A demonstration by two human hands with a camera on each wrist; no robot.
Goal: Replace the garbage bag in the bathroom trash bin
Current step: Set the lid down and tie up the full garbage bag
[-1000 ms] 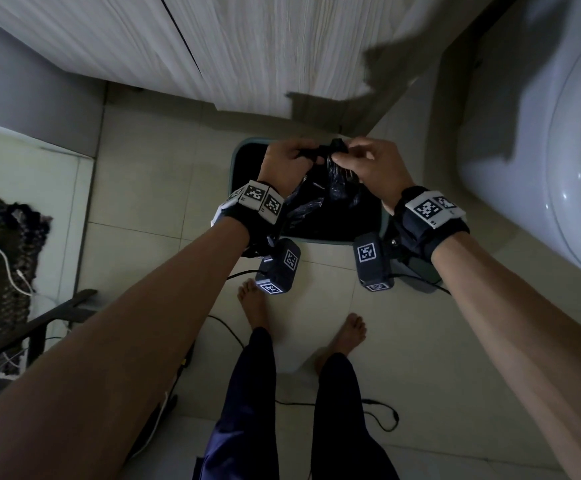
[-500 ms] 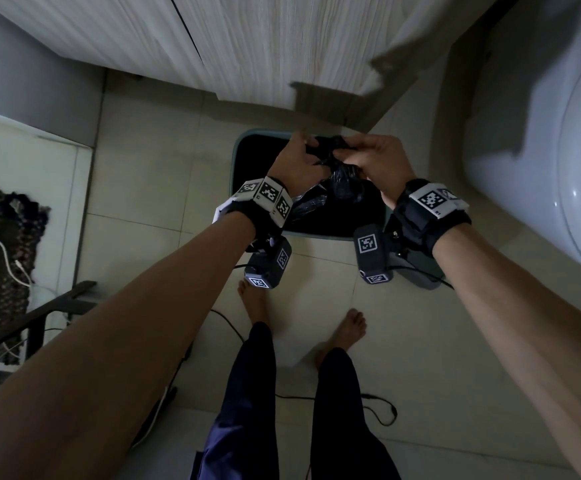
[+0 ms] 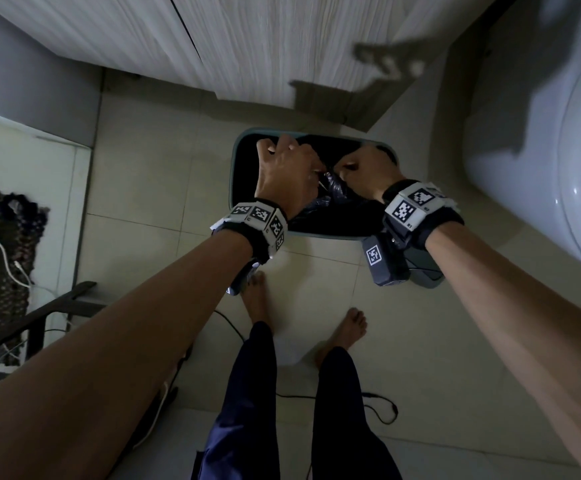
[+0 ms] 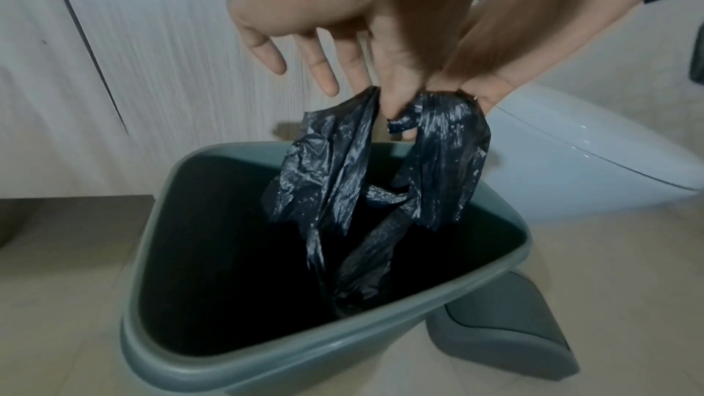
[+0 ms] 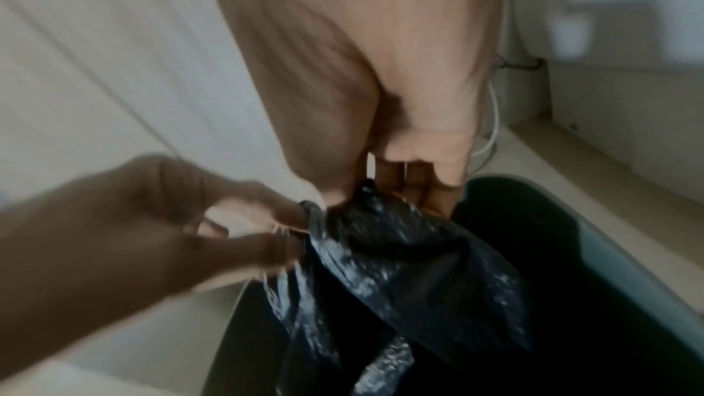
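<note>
A grey-green trash bin (image 3: pixel 236 174) stands open on the tiled floor. A crumpled black garbage bag (image 3: pixel 334 190) hangs into it between my hands. My left hand (image 3: pixel 296 168) pinches the bag's top with thumb and forefinger, its other fingers spread. My right hand (image 3: pixel 365 164) grips the bag just to the right, fingers curled. In the left wrist view the bag (image 4: pixel 331 179) droops in two folds into the bin (image 4: pixel 244 351) below my left hand (image 4: pixel 396 110). The blurred right wrist view has my right hand (image 5: pixel 400 188) closed on the bag (image 5: pixel 400 255).
The bin's grey lid (image 4: pixel 506 330) lies on the floor to the right of the bin. A white toilet (image 3: pixel 541 150) stands close on the right and a pale wooden cabinet (image 3: pixel 247 39) behind. Cables (image 3: pixel 379 407) and my bare feet (image 3: pixel 258 299) are on the tiles.
Both hands have moved lower and farther over the bin's opening with the bag. The left hand's outer fingers have spread out.
</note>
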